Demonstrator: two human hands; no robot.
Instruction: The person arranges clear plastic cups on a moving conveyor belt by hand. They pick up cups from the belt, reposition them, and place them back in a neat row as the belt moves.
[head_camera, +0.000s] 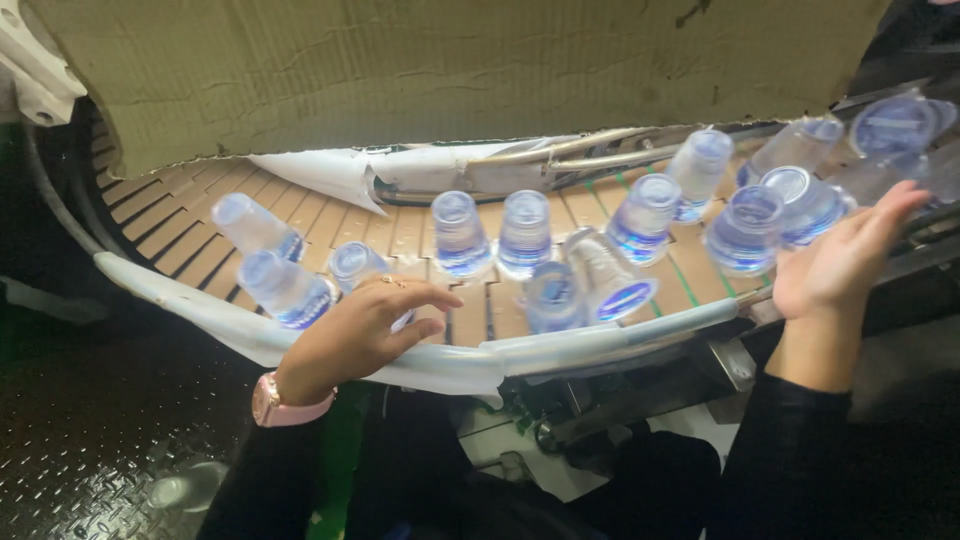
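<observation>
- The cardboard sheet (450, 70) fills the whole top of my view, hanging over the far side of the line and hiding whatever sits behind it.
- Under it runs the curved slat conveyor (190, 235), tan plates bending from the left toward the upper right, edged on my near side by a white wrapped guide rail (440, 365).
- Below the rail I see dark tread-plate floor (90, 440) and black sleeves.
- On the belt stand small clear plastic water bottles with blue labels, seen cap-first; a loose group mid-belt (525, 235), and a tighter bunch at the right (745, 228), several leaning or tipped.
- My right hand (840, 260) is spread flat, palm toward the right-hand bunch, fingertips just beside the nearest bottle; it grips nothing.
- My left hand (365, 330), pink watch (275, 400) at the wrist, curls loosely over one bottle (352, 265) near the rail, fingers bent around it, not clearly clamped.
- I judge the step in hand to be sorting or righting bottles on the belt: the left hand taking one, the right hand checking the crowd.
- The next move calls for a firm closing on that bottle without knocking its two neighbours (285, 285) just to the left.
</observation>
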